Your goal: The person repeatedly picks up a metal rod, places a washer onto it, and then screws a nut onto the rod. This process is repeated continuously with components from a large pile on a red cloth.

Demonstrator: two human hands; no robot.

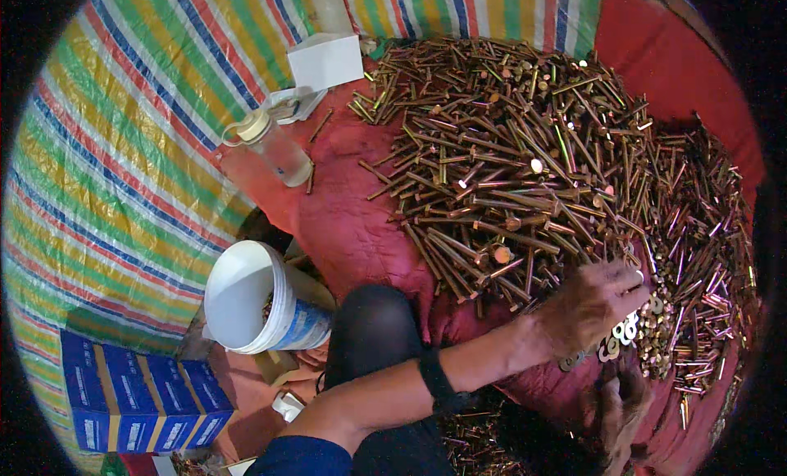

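My left hand [594, 302] reaches across to the right, with a dark band on its wrist. Its fingers are curled together over the edge of a large heap of bronze-coloured bolts [500, 206]; whatever they hold is hidden. Just below those fingers lie several flat washers [609, 349], beside a small pile of brass-coloured nuts [656, 357]. My right hand [623, 410] is low at the right, near the washers and nuts. It is smeared and dark, so its fingers do not show clearly. Smaller metal pieces [709, 287] spread along the right side.
Dark red cloth [352, 181] lies under the metal parts. To the left stand a white bucket [238, 296], blue boxes [147, 398] and a clear bottle [283, 156] with a pale lid. A white box [325, 62] sits at the back against striped sheeting [123, 165].
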